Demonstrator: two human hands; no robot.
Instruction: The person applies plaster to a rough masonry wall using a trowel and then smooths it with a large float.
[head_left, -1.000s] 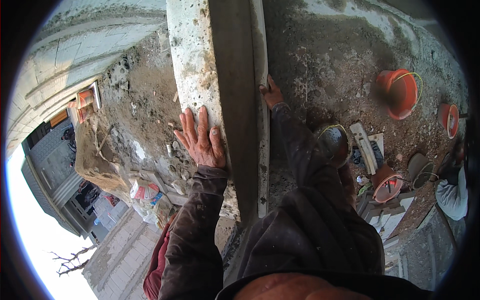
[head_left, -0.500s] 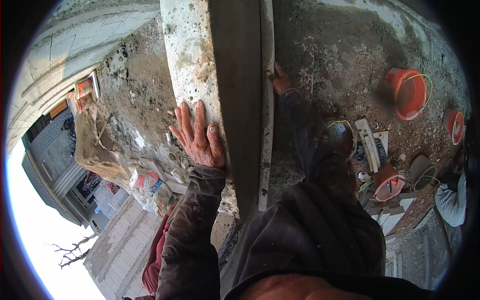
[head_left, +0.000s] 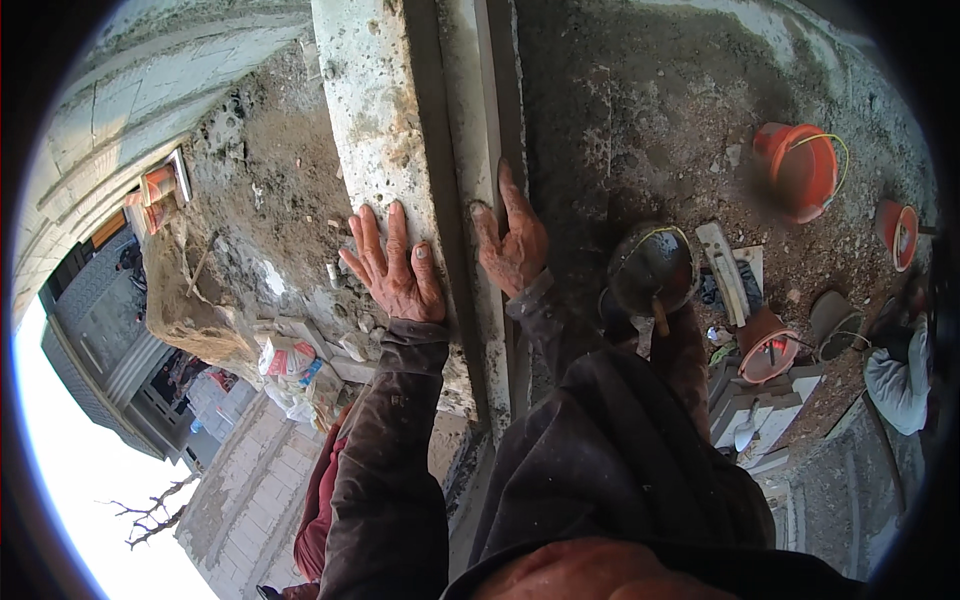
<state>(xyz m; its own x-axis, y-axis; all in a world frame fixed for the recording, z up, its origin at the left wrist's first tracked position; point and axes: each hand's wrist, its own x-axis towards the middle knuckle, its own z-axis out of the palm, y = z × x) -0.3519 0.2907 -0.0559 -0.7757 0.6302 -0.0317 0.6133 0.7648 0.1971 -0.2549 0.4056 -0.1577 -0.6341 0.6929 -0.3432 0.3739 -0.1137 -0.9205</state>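
My left hand [head_left: 398, 288] lies flat on a pale, pitted board [head_left: 375, 100], fingers spread. Alongside that board runs a long, straight grey bar [head_left: 468, 110], spotted with mortar. My right hand [head_left: 515, 255] grips the bar's right side, thumb on its upper face and index finger stretched along its edge; the other fingers are mostly hidden. A narrow dark strip [head_left: 432, 110] shows between board and bar. Whether the bar touches the surface beneath it, I cannot tell.
To the right are a dark bucket [head_left: 645, 285], orange buckets [head_left: 800, 175], a wooden piece [head_left: 728, 275] and a trowel [head_left: 745, 428] on blocks. Bags [head_left: 290, 365] and a block wall [head_left: 250, 480] are at left. Another person's red sleeve [head_left: 318, 500] shows behind my left forearm.
The long bar has moved left, closer to the pale board, and my right hand has come left and nearer with it. My left hand stays flat on the board.
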